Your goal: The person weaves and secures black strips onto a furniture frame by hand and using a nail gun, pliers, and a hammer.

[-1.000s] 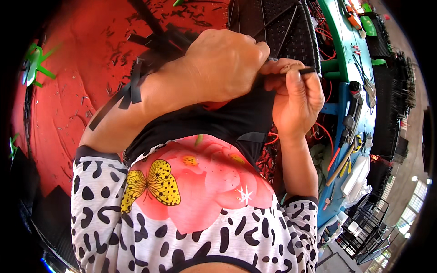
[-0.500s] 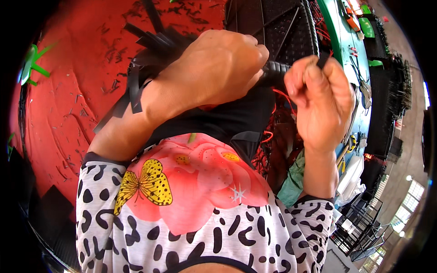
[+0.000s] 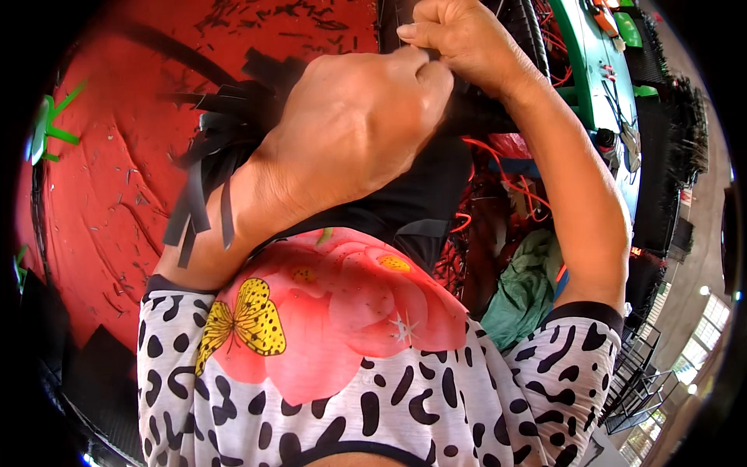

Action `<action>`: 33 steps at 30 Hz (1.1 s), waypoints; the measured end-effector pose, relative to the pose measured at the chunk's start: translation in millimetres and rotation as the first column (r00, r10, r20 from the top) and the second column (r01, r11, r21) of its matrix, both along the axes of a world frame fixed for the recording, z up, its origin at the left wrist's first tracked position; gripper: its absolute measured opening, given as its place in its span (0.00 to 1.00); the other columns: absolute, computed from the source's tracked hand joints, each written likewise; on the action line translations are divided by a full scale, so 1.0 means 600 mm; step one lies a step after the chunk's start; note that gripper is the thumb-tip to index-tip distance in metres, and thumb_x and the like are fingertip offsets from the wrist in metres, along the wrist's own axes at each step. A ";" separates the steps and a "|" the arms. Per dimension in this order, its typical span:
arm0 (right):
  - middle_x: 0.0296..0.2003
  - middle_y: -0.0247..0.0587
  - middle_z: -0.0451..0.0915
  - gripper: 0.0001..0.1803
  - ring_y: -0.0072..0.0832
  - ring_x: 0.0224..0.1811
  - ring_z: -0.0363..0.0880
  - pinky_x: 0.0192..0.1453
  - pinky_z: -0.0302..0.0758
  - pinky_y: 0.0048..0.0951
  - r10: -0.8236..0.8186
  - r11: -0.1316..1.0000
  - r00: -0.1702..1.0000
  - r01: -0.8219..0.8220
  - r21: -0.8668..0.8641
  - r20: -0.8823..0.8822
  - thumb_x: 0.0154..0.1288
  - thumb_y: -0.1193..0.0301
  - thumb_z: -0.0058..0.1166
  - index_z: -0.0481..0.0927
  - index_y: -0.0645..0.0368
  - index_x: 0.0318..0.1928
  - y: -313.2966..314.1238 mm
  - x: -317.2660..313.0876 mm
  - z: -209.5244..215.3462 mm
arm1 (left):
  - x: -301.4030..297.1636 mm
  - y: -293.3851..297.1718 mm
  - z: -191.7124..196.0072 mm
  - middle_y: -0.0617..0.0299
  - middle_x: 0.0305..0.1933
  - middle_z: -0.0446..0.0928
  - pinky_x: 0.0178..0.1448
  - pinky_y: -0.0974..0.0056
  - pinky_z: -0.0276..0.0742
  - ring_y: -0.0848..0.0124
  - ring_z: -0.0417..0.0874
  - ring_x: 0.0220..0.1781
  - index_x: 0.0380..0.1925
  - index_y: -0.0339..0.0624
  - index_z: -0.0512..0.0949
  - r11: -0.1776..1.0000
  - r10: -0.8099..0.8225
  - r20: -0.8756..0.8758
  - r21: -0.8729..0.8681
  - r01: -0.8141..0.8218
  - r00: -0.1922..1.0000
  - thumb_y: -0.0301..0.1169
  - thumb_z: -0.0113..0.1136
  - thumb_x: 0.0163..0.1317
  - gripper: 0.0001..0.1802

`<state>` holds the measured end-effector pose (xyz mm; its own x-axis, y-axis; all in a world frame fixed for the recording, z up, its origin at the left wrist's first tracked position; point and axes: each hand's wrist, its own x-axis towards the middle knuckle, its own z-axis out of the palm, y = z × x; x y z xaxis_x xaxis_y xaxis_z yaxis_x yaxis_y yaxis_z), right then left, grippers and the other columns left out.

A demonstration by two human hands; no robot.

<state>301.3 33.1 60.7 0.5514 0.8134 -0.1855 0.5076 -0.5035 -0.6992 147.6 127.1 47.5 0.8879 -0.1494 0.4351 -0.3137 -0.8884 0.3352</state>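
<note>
My left hand [image 3: 354, 117] is closed, its back toward me, in front of a bundle of flat black strips [image 3: 241, 105]. The strips' loose ends fan out beside the wrist and hang over the forearm; the grip itself is hidden. My right hand [image 3: 475, 47] has its fingers pinched together and meets the left hand's fingertips. Something dark shows between the two hands, too small to make out. Beyond the hands, partly covered by them, is a black woven piece [image 3: 531, 31] with a ribbed edge.
A red surface [image 3: 101, 187] littered with black scraps [image 3: 292, 12] spreads to the left, with a green-legged stool [image 3: 58, 128] at its edge. On the right are red cords [image 3: 510, 179], green crumpled fabric [image 3: 525, 288] and a teal bench [image 3: 603, 101] holding tools.
My right hand has moved from the right, up and leftward, to meet the left hand. My left hand has turned slightly, and the strip ends hang lower over the forearm.
</note>
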 end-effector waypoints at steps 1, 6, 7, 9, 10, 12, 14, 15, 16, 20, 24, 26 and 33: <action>0.15 0.43 0.74 0.15 0.27 0.20 0.77 0.26 0.71 0.32 -0.006 1.000 1.000 0.006 0.004 -0.004 0.57 0.70 0.55 0.73 0.65 0.18 -0.002 0.006 -0.007 | 0.001 -0.003 -0.001 0.56 0.30 0.73 0.30 0.57 0.74 0.56 0.79 0.31 0.33 0.38 0.74 0.999 0.002 0.024 -0.052 -0.001 1.000 0.23 0.62 0.49 0.10; 0.15 0.50 0.70 0.15 0.30 0.19 0.74 0.26 0.69 0.38 0.067 0.993 0.994 -0.059 -0.097 0.086 0.52 0.65 0.58 0.74 0.65 0.19 -0.007 0.019 -0.029 | 0.009 0.001 -0.008 0.55 0.32 0.73 0.31 0.59 0.75 0.56 0.79 0.31 0.35 0.36 0.76 0.996 -0.078 0.099 -0.043 0.083 0.992 0.18 0.59 0.49 0.11; 0.15 0.50 0.70 0.15 0.30 0.19 0.74 0.26 0.69 0.38 0.061 0.994 0.994 -0.053 -0.091 0.086 0.52 0.65 0.58 0.74 0.65 0.19 -0.007 0.018 -0.029 | 0.009 0.004 -0.009 0.54 0.32 0.73 0.31 0.59 0.74 0.56 0.79 0.31 0.36 0.36 0.77 0.996 -0.075 0.045 -0.035 0.077 0.996 0.17 0.58 0.49 0.12; 0.17 0.46 0.73 0.09 0.27 0.19 0.73 0.26 0.70 0.33 0.106 0.994 0.977 -0.100 -0.041 0.183 0.53 0.70 0.55 0.79 0.65 0.29 -0.010 0.015 -0.023 | 0.010 0.007 -0.010 0.54 0.32 0.72 0.31 0.58 0.74 0.56 0.78 0.31 0.38 0.36 0.78 0.997 -0.073 -0.003 -0.017 0.073 0.997 0.17 0.57 0.49 0.13; 0.17 0.46 0.73 0.09 0.27 0.19 0.73 0.26 0.70 0.33 0.101 0.995 0.977 -0.096 -0.034 0.186 0.53 0.70 0.55 0.79 0.65 0.29 -0.014 0.015 -0.018 | 0.012 0.007 -0.011 0.54 0.31 0.72 0.31 0.58 0.73 0.56 0.78 0.31 0.39 0.36 0.78 0.994 -0.081 0.058 -0.066 0.085 0.995 0.16 0.57 0.50 0.14; 0.22 0.40 0.75 0.16 0.24 0.23 0.74 0.28 0.72 0.28 0.082 0.996 0.978 -0.086 -0.014 -0.190 0.53 0.75 0.53 0.76 0.65 0.44 -0.029 0.016 -0.002 | 0.012 0.008 -0.013 0.54 0.31 0.71 0.31 0.58 0.73 0.56 0.78 0.31 0.40 0.37 0.79 0.989 -0.087 0.115 -0.111 0.100 0.990 0.16 0.56 0.50 0.15; 0.26 0.35 0.77 0.26 0.21 0.26 0.74 0.32 0.73 0.23 0.112 0.994 0.915 -0.109 0.030 -0.387 0.53 0.79 0.51 0.72 0.65 0.56 -0.041 0.016 0.009 | 0.011 0.010 -0.014 0.53 0.31 0.71 0.31 0.58 0.73 0.56 0.77 0.30 0.41 0.37 0.79 0.987 -0.095 0.050 -0.127 0.100 0.994 0.16 0.55 0.51 0.16; 0.26 0.35 0.77 0.24 0.20 0.27 0.74 0.33 0.73 0.22 0.227 0.973 0.912 -0.195 0.124 -0.343 0.53 0.80 0.50 0.73 0.65 0.54 -0.042 0.016 0.012 | 0.011 0.011 -0.014 0.53 0.31 0.71 0.31 0.58 0.73 0.56 0.77 0.30 0.41 0.37 0.79 0.986 -0.100 0.058 -0.125 0.107 0.993 0.16 0.55 0.51 0.16; 0.26 0.35 0.77 0.22 0.20 0.28 0.73 0.35 0.72 0.22 0.332 0.937 0.899 -0.279 0.211 -0.287 0.53 0.81 0.50 0.75 0.65 0.51 -0.042 0.013 0.012 | 0.011 0.014 -0.014 0.54 0.31 0.71 0.31 0.58 0.73 0.56 0.77 0.30 0.41 0.37 0.79 0.988 -0.106 0.071 -0.109 0.113 0.992 0.16 0.55 0.51 0.16; 0.27 0.41 0.78 0.12 0.23 0.31 0.75 0.39 0.71 0.26 0.427 0.887 0.904 -0.423 -0.182 -0.021 0.49 0.79 0.52 0.81 0.61 0.37 -0.040 0.015 0.021 | 0.009 0.017 -0.014 0.54 0.33 0.72 0.32 0.58 0.74 0.56 0.78 0.31 0.41 0.37 0.78 0.996 -0.072 0.016 -0.060 0.072 0.997 0.16 0.56 0.52 0.15; 0.24 0.44 0.78 0.11 0.23 0.28 0.78 0.35 0.72 0.27 0.388 0.919 0.918 -0.392 0.039 0.081 0.48 0.78 0.52 0.81 0.61 0.35 -0.042 0.007 0.022 | 0.009 0.012 -0.014 0.54 0.36 0.73 0.33 0.59 0.75 0.56 0.79 0.34 0.40 0.36 0.78 0.991 -0.083 0.077 -0.094 0.090 0.994 0.17 0.56 0.53 0.13; 0.23 0.42 0.79 0.11 0.22 0.27 0.77 0.33 0.72 0.26 0.309 0.951 0.951 -0.309 0.021 -0.008 0.48 0.78 0.52 0.81 0.62 0.35 -0.040 0.003 0.021 | 0.006 0.008 -0.012 0.54 0.39 0.74 0.34 0.60 0.77 0.55 0.80 0.36 0.40 0.35 0.78 0.997 -0.061 0.089 -0.035 0.064 0.994 0.16 0.55 0.52 0.14; 0.23 0.30 0.80 0.09 0.17 0.24 0.73 0.29 0.71 0.20 0.116 0.989 0.896 -0.142 -0.030 -0.428 0.50 0.80 0.52 0.83 0.63 0.32 -0.035 0.011 0.033 | 0.005 0.009 -0.008 0.52 0.42 0.76 0.36 0.61 0.78 0.55 0.80 0.37 0.40 0.34 0.77 0.992 -0.122 0.073 -0.021 0.124 0.990 0.15 0.55 0.48 0.16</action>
